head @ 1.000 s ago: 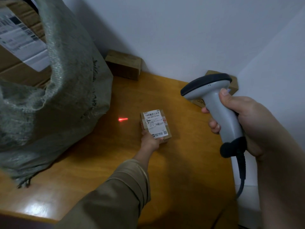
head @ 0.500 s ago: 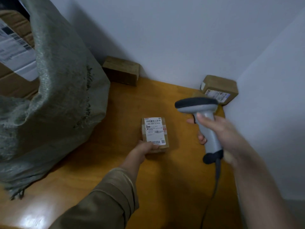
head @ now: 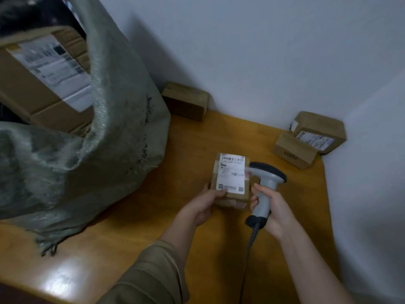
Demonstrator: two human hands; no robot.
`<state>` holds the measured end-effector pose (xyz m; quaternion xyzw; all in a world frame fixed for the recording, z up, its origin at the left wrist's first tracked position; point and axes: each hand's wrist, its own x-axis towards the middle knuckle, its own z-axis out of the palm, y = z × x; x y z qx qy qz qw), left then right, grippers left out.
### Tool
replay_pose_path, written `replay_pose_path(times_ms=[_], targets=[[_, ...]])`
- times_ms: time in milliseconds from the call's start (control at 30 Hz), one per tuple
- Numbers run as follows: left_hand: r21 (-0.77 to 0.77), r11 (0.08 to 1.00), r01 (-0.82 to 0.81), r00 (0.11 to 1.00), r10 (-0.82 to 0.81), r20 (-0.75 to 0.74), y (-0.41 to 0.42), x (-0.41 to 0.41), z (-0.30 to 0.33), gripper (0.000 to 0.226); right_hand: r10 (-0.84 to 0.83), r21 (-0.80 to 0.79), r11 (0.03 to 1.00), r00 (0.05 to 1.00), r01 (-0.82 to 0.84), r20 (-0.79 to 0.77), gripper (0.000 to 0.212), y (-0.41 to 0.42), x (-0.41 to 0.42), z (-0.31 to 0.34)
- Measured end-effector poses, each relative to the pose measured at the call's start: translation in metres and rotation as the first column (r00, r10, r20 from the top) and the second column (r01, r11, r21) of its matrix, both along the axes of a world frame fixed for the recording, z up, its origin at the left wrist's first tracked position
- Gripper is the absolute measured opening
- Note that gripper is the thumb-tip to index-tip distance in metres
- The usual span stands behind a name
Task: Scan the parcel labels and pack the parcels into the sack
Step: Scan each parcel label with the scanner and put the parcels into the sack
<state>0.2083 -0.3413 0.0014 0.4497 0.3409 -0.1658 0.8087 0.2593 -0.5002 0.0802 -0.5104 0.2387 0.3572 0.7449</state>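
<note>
Over the wooden table (head: 153, 227), the left hand (head: 203, 205) grips the labelled parcel (head: 231, 178) while the right hand (head: 276, 211) clasps the scanner (head: 266, 185).

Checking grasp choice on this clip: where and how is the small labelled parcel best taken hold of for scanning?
Grip the small labelled parcel by its near short end, from the left, as the left hand does. It lies label-up, so this leaves the barcode at the far end bare for the scanner in the right hand.

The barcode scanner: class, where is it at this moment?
In the head view, the barcode scanner sits right of centre, gripped by the right hand, its head beside the labelled parcel held by the left hand.
</note>
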Motion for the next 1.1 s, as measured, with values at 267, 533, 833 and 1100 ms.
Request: replay_pose_path(times_ms=[267, 533, 833, 1100], targets=[[0.365, 0.836, -0.408, 0.845, 0.195, 0.498, 0.021, 0.039, 0.154, 0.077, -0.202, 0.330, 0.938, 0.938, 0.104, 0.280, 0.030, 0.041, 0.030, 0.114], [0.282, 0.391, -0.876, 0.422, 0.338, 0.841, 0.065, 0.009, 0.288, 0.072, -0.115, 0.425, 0.891, 0.827, -0.159, 0.550, 0.062, 0.088, 0.014, 0.198], [0.131, -0.066, -0.989, 0.050, 0.690, 0.722, 0.159, -0.038, 0.319, 0.076, 0.026, 0.342, 0.898, 0.811, -0.276, 0.585, 0.082, 0.127, -0.010, 0.197], [0.316, 0.004, -0.949, 0.192, 0.802, 0.566, 0.205, -0.082, 0.303, 0.066, 0.132, 0.297, 0.881, 0.792, -0.370, 0.596, 0.098, 0.168, -0.038, 0.191]])
